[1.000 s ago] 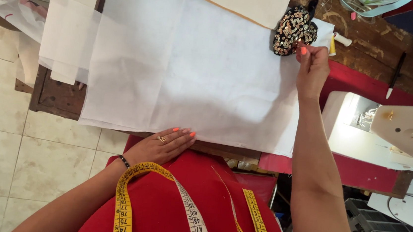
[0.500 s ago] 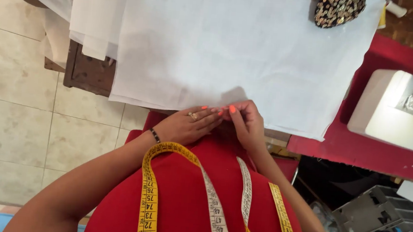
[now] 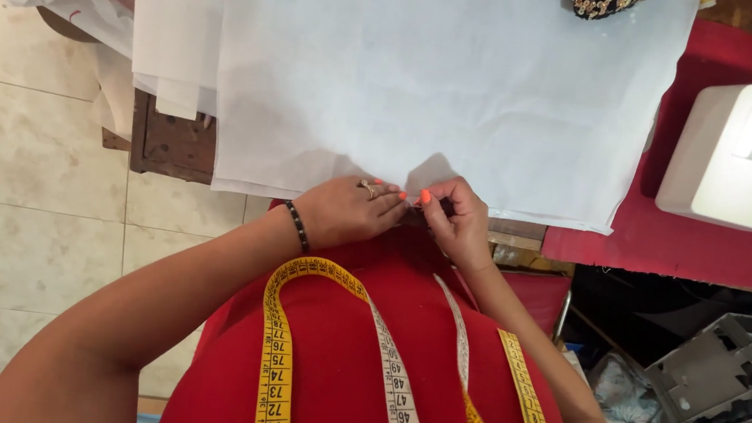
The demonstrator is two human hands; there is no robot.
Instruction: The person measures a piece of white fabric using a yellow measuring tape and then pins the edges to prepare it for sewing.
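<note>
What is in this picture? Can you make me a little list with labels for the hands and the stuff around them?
left hand: pinching the near edge of the white fabric
right hand: pinching the same edge, right beside the left
fabric: spread flat over the wooden table
measuring tape: yellow, draped around the person's neck
sewing machine: white, on a red cloth at the right
floor: pale tiles

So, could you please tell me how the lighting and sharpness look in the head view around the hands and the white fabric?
In the head view, soft even daylight lights the white fabric, with no glare; the left hand and right hand cast a faint shadow where they pinch its near edge; the measuring tape is sharp, and the sewing machine looks slightly washed out.
</note>
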